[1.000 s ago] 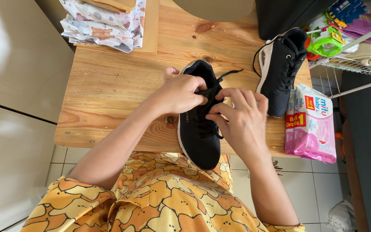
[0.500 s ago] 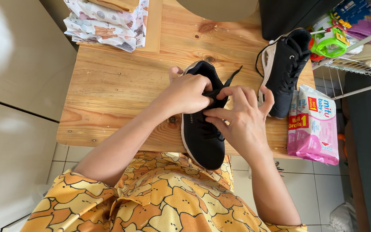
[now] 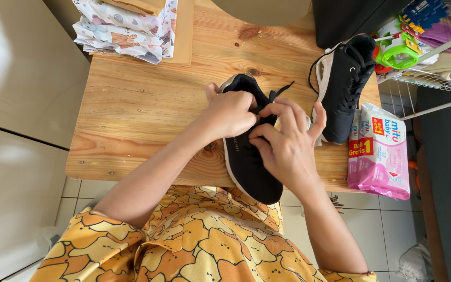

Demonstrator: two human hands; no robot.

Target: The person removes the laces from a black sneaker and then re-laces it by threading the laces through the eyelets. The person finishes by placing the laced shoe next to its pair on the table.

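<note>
A black sneaker [image 3: 251, 167] with a white sole edge lies on the wooden table [image 3: 147, 104], toe pointing toward me and hanging a little over the near edge. My left hand [image 3: 230, 112] rests over the shoe's tongue, fingers pinched on a black lace. My right hand [image 3: 288, 143] is right beside it, fingertips gripping the lace too; a loose lace end [image 3: 283, 90] sticks out behind. A second black sneaker [image 3: 343, 83] lies to the right, laced, untouched.
A pink pack of baby wipes [image 3: 379, 151] lies at the table's right edge. Folded patterned cloths [image 3: 126, 28] sit at the back left. A wire rack [image 3: 434, 68] with toys and cloths stands on the right. A dark box [image 3: 351, 18] is at the back.
Both hands stay on the shoe's laces with only small finger movements. The camera view has shifted slightly; the shoe has not visibly moved.
</note>
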